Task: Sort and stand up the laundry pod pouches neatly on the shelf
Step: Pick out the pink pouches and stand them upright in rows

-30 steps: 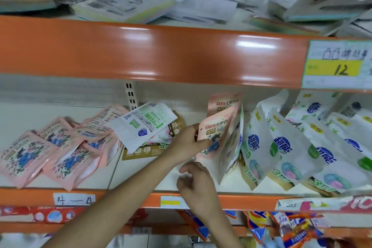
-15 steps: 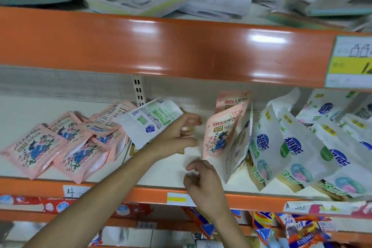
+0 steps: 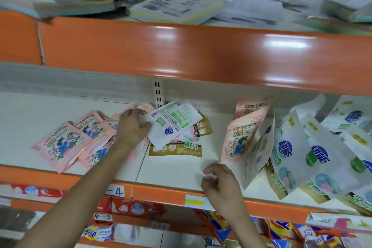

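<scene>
The left hand (image 3: 131,130) lies on the flat heap at mid-shelf (image 3: 171,175), thumb against one white pouch (image 3: 173,121); I cannot tell whether it pinches it. The right hand (image 3: 219,183), loosely curled and empty, hovers at the orange front edge beside two standing pink pouches (image 3: 238,139). Perhaps five flat pink pouches (image 3: 62,143) overlap toward the left end; at least four leaning white pouches (image 3: 320,155) fill the right. Sponge packs (image 3: 177,8) crowd the shelf above.

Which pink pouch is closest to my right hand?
The front upright pink pouch, just above your right hand; another stands behind it, others lie flat at left.
</scene>
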Demonstrator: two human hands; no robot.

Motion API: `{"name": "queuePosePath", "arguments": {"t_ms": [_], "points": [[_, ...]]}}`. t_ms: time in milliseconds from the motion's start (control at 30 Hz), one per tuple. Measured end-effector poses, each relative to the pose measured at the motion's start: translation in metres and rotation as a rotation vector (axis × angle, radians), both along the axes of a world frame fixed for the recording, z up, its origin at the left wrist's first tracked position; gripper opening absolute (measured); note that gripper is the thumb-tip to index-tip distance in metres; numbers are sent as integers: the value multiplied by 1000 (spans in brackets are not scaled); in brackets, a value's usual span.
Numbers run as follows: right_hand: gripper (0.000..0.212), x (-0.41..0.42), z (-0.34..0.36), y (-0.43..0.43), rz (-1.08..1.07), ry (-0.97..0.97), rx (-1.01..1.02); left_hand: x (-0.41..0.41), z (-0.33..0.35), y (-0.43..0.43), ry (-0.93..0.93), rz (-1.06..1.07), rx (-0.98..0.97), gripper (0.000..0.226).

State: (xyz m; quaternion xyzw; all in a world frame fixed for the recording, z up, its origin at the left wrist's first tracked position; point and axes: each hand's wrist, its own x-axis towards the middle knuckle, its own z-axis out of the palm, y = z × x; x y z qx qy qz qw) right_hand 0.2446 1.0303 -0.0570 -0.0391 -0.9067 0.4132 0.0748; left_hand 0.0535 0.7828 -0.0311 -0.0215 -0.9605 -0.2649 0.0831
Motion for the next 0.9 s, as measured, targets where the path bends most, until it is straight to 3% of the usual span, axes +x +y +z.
{"name": "queuePosePath", "arguments": {"t_ms": [100, 200, 267, 367, 467, 733, 900], "points": [[17, -1, 2, -2, -6, -10, 10, -1, -3, -11, 6, -50, -63, 66], [13, -3, 2, -5, -21, -19, 23, 9, 2, -6, 67, -334, -68, 85], [14, -4, 2, -6, -27, -29, 31, 18, 5, 2, -71, -563, -233, 104], [14, -4, 3, -7, -36, -21, 32, 23, 2, 6, -198, -628, -447, 113], [15, -2, 2, -8, -42, -9, 39, 26, 7, 1, -104, -635, -406, 103], [16, -1, 2, -11, -62, -11, 47, 43, 8, 2, 289, -690, -320, 51], [15, 1, 2, -9, -45, -14, 41, 45, 26, 17, 491, -559, -232, 33]]}}
